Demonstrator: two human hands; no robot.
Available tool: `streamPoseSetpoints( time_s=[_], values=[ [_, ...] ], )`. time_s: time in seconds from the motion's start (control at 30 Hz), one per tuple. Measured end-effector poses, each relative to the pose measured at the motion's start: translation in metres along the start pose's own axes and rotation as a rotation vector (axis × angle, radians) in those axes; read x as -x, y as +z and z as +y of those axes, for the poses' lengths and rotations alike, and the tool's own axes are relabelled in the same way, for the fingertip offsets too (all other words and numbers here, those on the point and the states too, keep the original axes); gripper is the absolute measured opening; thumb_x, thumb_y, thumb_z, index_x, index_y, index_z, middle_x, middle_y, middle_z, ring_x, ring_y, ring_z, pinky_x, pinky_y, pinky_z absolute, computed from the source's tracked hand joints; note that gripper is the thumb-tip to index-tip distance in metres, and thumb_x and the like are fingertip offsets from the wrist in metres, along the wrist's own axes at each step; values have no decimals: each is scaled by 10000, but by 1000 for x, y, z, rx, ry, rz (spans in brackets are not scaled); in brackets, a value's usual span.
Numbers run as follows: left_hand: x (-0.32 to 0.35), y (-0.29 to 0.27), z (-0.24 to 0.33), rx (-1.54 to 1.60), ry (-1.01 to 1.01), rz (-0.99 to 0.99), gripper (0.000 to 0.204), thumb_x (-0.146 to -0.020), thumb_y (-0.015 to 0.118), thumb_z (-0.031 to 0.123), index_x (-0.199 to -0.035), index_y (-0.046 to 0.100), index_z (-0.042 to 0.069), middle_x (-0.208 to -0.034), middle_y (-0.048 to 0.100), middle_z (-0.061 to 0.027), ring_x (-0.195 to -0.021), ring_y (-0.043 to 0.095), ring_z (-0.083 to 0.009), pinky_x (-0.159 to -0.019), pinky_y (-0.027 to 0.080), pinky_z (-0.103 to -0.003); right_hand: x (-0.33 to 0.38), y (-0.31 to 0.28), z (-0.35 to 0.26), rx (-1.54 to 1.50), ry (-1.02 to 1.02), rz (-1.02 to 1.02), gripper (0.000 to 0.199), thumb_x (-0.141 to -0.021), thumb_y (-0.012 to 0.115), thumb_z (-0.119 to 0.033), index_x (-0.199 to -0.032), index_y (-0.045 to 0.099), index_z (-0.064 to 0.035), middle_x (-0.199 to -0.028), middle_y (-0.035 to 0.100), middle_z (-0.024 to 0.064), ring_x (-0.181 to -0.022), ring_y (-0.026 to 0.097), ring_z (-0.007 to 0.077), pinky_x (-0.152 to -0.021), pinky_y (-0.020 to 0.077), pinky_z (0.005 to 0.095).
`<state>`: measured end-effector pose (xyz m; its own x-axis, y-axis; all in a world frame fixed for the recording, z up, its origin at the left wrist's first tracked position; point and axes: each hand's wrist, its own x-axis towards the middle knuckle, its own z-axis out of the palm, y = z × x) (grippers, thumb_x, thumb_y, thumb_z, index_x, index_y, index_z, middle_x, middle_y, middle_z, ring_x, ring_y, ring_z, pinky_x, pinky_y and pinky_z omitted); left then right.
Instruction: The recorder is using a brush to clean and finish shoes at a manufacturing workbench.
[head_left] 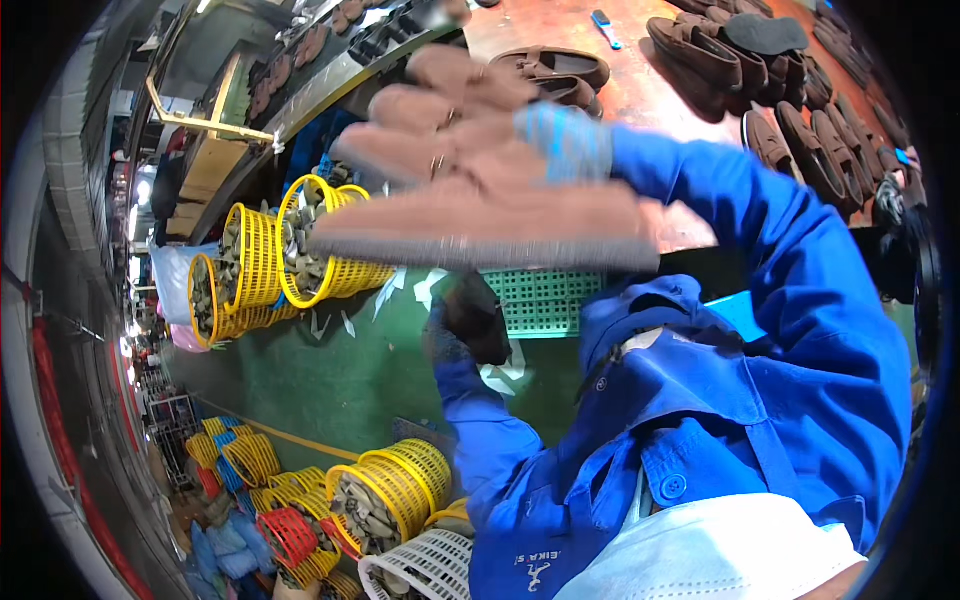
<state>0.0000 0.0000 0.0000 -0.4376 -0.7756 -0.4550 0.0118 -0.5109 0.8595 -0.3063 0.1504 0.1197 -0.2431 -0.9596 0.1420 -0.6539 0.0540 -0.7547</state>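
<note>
Several brown suede loafers (490,225) are raised in front of me, blurred by motion, one large and near with its dark sole edge downward. My right hand (570,142), in a blue and grey glove, is closed at their far side and holds them; its fingertips are partly hidden. Below the loafers is my left hand (450,325), dark and in shadow. A dark rounded shape (482,318) lies at it, and whether this is a glove or a held thing is unclear. Its fingers cannot be made out.
A reddish worktop (640,90) carries more brown loafers (700,55) and a blue brush (606,28). Below is a green plastic crate (545,315). Yellow baskets (250,262) of shoe-shaped pieces stand left, others (405,480) lower down beside a white basket (425,565). Scraps litter the green floor (290,375).
</note>
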Motion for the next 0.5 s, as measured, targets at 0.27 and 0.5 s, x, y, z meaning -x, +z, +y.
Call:
streamPoseSetpoints(
  time_s=[0.27, 0.5],
  values=[
    [10, 6, -49, -190, 87, 376, 453, -867, 718, 300, -1134, 653, -60, -1086, 666, -132, -944, 625, -215, -822, 502, -353, -57, -69, 139, 182, 160, 41, 608, -800, 735, -456, -1276, 592, -106, -1084, 690, 120, -912, 685, 256, -808, 535, 353],
    [43, 26, -84, -204, 11, 482, 433, -864, 732, 296, -1098, 657, -60, -1019, 655, -92, -892, 607, -174, -797, 495, -337, -94, 2, 213, 724, 517, -49, 465, -830, 698, -371, -1198, 632, -94, -1172, 619, 161, -968, 636, 294, -839, 509, 414]
  ],
)
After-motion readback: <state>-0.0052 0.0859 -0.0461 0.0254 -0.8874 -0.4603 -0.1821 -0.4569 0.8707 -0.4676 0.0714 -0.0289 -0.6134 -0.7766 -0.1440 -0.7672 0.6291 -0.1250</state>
